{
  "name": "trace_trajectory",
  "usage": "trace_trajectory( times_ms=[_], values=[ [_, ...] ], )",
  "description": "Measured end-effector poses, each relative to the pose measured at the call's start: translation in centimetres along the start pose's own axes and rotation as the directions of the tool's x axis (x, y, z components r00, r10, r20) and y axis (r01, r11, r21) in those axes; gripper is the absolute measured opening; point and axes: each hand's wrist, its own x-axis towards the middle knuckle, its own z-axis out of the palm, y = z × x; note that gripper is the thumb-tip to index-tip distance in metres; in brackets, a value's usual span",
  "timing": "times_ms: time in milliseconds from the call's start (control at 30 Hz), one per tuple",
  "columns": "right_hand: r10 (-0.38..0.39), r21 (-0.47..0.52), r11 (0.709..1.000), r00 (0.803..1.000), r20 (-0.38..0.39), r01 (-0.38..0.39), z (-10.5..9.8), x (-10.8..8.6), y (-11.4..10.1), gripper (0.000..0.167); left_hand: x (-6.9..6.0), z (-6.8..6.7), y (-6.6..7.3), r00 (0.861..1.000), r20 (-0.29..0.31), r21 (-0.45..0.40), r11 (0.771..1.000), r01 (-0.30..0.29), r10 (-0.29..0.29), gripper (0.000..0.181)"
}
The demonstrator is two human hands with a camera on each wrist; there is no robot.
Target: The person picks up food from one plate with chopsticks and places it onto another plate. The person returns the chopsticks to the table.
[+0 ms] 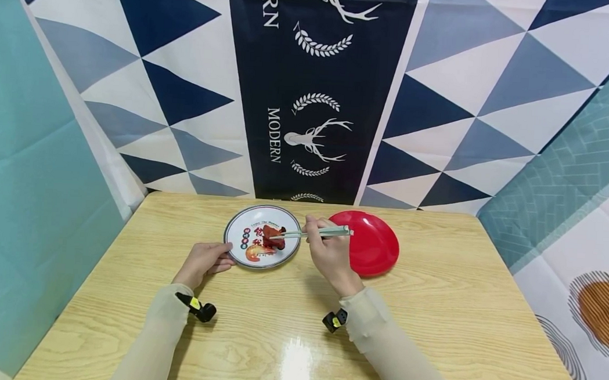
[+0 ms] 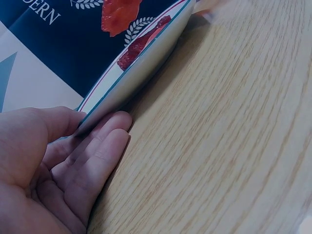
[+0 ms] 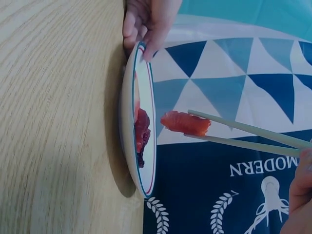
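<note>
In the head view your right hand [image 1: 329, 255], near a red plate [image 1: 376, 247], clamps its fingers [image 1: 312, 225] on chopsticks [image 1: 336, 231] over a white plate [image 1: 263, 215] on the tabletop [image 1: 442, 332]; the left wrist shows your left hand [image 2: 63, 161] pinching its rim; the right wrist, red food [image 3: 187, 124] between the chopsticks.

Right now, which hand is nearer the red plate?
Right. The right hand, holding the chopsticks, overlaps the left edge of the red plate in the head view. The left hand is farther off, gripping the white plate's left rim.
</note>
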Motion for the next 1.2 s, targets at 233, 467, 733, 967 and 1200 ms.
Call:
trace_trajectory(
  times_ms=[233,467,733,967,1200],
  values=[
    [-0.002,-0.019,1.0,1.0,0.008,0.002,0.1,0.1,-0.3,0.024,-0.2,0.0,0.2,1.0,0.007,-0.002,1.0,-0.005,0.005,0.045],
    [0.041,-0.029,0.999,0.999,0.033,-0.04,0.4,-0.1,-0.4,0.025,-0.2,0.0,0.1,1.0,0.009,-0.007,1.0,-0.008,0.008,0.044],
    [0.047,-0.037,0.998,0.998,0.052,-0.045,0.8,-0.2,-0.5,0.02,-0.2,0.0,0.2,1.0,0.006,-0.008,1.0,-0.005,0.005,0.043],
    [0.039,-0.017,0.999,0.996,0.076,-0.038,1.5,-0.1,-0.6,0.02,-0.4,0.1,0.2,1.0,0.005,-0.008,1.0,-0.004,0.005,0.044],
    [0.027,-0.012,1.0,0.995,0.091,-0.026,2.0,-0.4,-0.5,0.019,-0.4,0.1,0.1,1.0,0.002,-0.011,1.0,0.0,0.0,0.045]
  ],
)
